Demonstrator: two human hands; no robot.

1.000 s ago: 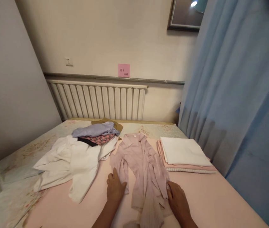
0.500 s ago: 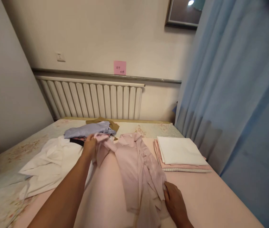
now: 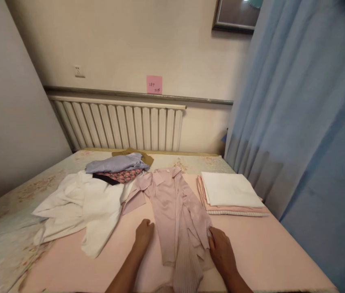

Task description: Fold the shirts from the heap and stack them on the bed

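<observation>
A pale pink long-sleeved shirt (image 3: 165,215) lies front up on the pink sheet, its collar toward the wall. The sleeve on the left is bent outward, and a ribbed pink panel hangs toward me at the lower front. My right hand (image 3: 222,248) grips the cuff of the sleeve on the right, fingertips partly hidden. Just left of the shirt's side, my left hand (image 3: 144,234) hovers with its fingers curled in and no cloth visible in it.
A white garment (image 3: 99,211) lies crumpled on the left, below a striped blue garment (image 3: 116,162), a patterned red one (image 3: 126,175) and a brown one (image 3: 148,159). Folded cloths (image 3: 230,189) are stacked at right. A blue curtain (image 3: 297,122) hangs beside the bed.
My left hand has let go of the left sleeve and come back toward me beside the shirt. That sleeve now lies on the bed. My right hand stays at the other cuff.
</observation>
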